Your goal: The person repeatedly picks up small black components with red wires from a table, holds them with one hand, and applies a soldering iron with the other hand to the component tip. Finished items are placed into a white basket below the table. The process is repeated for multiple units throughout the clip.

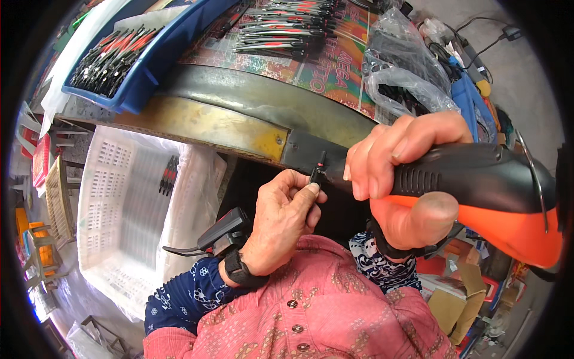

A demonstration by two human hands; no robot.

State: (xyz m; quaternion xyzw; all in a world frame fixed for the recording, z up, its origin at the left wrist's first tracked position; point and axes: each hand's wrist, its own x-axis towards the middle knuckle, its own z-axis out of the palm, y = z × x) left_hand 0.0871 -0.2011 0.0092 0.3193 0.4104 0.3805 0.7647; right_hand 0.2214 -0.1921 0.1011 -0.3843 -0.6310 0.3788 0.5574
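Note:
Between thumb and fingers, my left hand (287, 206) pinches a small slim black part (316, 174) with a red spot and a thin pin sticking up. My right hand (406, 167) is wrapped round an orange-and-black handheld power tool (478, 176), shaped like an electric screwdriver, with vent slots and a wire loop at its rear. The tool's narrow front end points left at the black part. Whether the two touch is hard to tell, as the fingers cover much of the part. Both hands are just off the bench edge.
Beyond the metal-edged bench (215, 125) lie rows of slim black, silver and red pieces (281, 27). A blue bin (140, 90) holds many similar pieces. Below left stands a lined white basket (113, 239). Clear plastic bags (406, 54) sit on the bench's right. An open cardboard box (457, 299) is lower right.

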